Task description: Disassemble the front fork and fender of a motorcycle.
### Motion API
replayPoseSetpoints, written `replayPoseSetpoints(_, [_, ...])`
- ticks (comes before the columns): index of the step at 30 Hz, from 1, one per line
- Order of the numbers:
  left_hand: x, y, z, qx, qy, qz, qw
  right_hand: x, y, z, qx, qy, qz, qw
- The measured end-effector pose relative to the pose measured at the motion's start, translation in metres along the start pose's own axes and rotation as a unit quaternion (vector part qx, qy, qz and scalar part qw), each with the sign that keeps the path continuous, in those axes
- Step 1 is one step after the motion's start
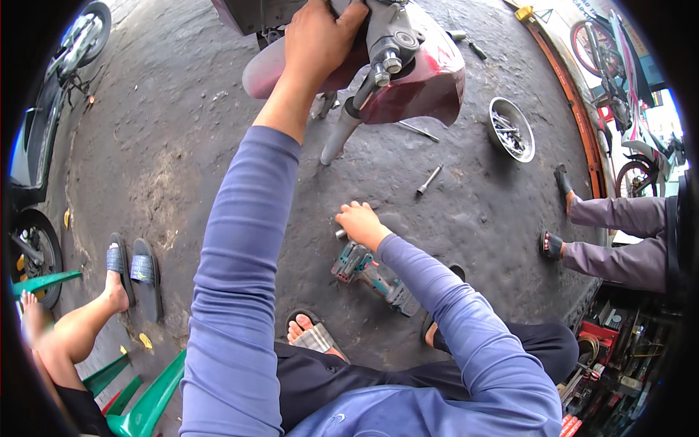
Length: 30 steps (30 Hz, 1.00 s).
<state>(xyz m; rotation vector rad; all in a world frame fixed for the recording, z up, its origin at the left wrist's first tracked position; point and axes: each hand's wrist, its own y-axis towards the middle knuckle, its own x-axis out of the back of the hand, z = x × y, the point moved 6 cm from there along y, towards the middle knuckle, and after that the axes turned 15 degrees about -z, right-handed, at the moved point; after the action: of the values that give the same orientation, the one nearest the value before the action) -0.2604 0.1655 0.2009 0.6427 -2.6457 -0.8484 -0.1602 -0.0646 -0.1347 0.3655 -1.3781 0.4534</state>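
A person's left hand (325, 38) rests on a motorcycle's dark-red, curved front end (419, 95), beyond a teal-and-gray cordless power tool (375, 279) lying on the rough gray floor (451, 218); that hand's fingertips are hidden, the grip unclear. The right hand (362, 223), fingers curled, is at a silver metal cylinder (341, 234) beside the tool; whether it is clasped cannot be told.

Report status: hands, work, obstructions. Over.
Left hand on motorbike front end. Right hand by power driver, grip unclear. Socket tool lies ahead, touching neither hand.

Grimy grey floor (167, 95) with cordless driver (373, 278), metal bowl (530, 140), slim socket tool (429, 180).
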Motion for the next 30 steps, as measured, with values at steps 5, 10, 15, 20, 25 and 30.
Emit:
replayPoseSetpoints(5, [0.0,0.001,-0.002,-0.036,-0.008,-0.015,0.999,0.0,-0.007,-0.051,-0.172,0.193,-0.065,0.964])
replayPoseSetpoints(10, [0.001,0.001,-0.002,0.023,-0.036,0.01,0.999,-0.009,-0.078,-0.087,-0.584,0.551,-0.089,0.589])
replayPoseSetpoints(15, [0.004,0.0,-0.003,0.035,-0.031,0.008,0.999,-0.031,-0.096,-0.062,-0.609,0.615,-0.062,0.497])
replayPoseSetpoints(20, [0.002,0.005,0.008,0.005,0.017,0.005,1.0,-0.021,-0.118,-0.046,-0.597,0.407,0.036,0.69])
replayPoseSetpoints(25, [0.002,0.006,0.016,-0.016,-0.015,-0.009,1.0,-0.024,-0.164,-0.003,-0.51,0.425,0.122,0.738])
replayPoseSetpoints(30, [0.006,0.006,0.014,-0.006,-0.029,-0.004,1.0,-0.035,-0.172,-0.002,-0.462,0.376,0.05,0.802])
